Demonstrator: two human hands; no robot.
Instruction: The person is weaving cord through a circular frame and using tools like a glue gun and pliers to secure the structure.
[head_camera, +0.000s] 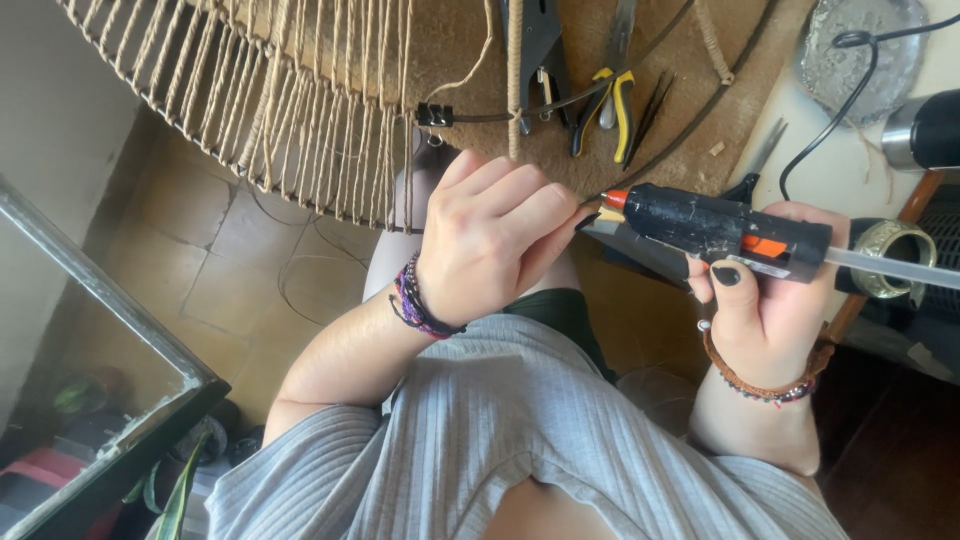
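Observation:
My right hand (765, 290) grips a black glue gun (725, 228) with an orange trigger; its red tip points left and a clear glue stick sticks out behind. My left hand (495, 235) is closed in a fist, pinching something small right at the gun's tip; what it pinches is hidden by the fingers. Above both hands hangs a metal ring frame (690, 120) strung with beige cords (300, 110), a black binder clip (434, 116) clamped on its rim.
Yellow-handled pliers (615, 95) and other hand tools lie on the brown mat (450, 50) at the top. A foil dish (865, 45), a black cable and a black cylinder (925, 128) are at the top right. A glass-topped case (100, 300) stands at the left.

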